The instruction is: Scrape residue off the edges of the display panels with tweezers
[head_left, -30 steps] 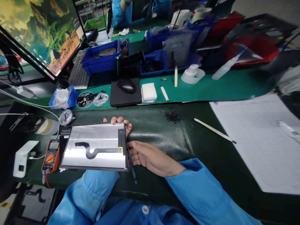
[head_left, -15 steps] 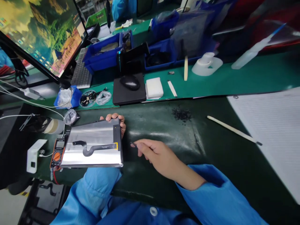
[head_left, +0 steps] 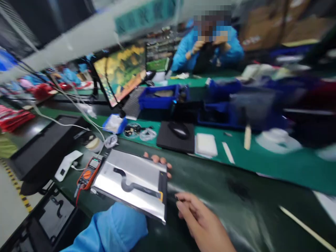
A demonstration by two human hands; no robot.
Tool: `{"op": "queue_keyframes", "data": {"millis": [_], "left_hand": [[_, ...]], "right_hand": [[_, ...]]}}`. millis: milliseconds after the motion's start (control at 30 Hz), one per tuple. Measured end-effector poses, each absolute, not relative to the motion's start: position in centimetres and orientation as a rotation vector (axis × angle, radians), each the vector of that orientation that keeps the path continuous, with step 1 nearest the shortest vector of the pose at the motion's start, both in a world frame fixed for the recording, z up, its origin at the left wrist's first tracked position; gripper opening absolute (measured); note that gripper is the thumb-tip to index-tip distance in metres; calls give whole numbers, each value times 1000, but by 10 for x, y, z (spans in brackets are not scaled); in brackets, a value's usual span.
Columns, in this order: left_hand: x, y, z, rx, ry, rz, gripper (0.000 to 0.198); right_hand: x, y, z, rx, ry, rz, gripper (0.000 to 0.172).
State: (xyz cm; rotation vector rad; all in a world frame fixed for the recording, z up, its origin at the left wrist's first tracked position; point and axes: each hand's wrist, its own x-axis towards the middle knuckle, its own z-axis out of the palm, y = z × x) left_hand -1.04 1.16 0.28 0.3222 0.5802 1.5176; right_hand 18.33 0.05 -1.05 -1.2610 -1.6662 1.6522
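My left hand grips a flat display panel from beneath, its fingertips curled over the far right edge. The panel's silvery back faces up, tilted, with a black curved flex cable lying across it and a yellow-outlined end near the right edge. Just to the right of the panel, apart from it, my right hand pinches a tiny dark piece between thumb and forefinger; blur hides its kind. Beyond that hand, a blurred pile of small black bits lies on the dark mat.
An orange multimeter is left of the panel, beside a white bracket. Further back are a mouse, white pads and blue bins. A pale stick lies at right. A co-worker sits across the bench.
The view has swung up and left, so the bench things appear lower and further right. The panel remains in my left hand and the pinch of my right hand persists.
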Motion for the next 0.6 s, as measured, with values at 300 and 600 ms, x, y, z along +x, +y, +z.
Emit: {"op": "queue_keyframes", "data": {"millis": [300,600], "left_hand": [[-6,6,0,302,406,1420,45],[-7,-3,28,305,525,1415,31]], "right_hand": [[172,10,13,-1314,-1469,1891,70],[173,7,2,-1159,-1467,2053,64]]}}
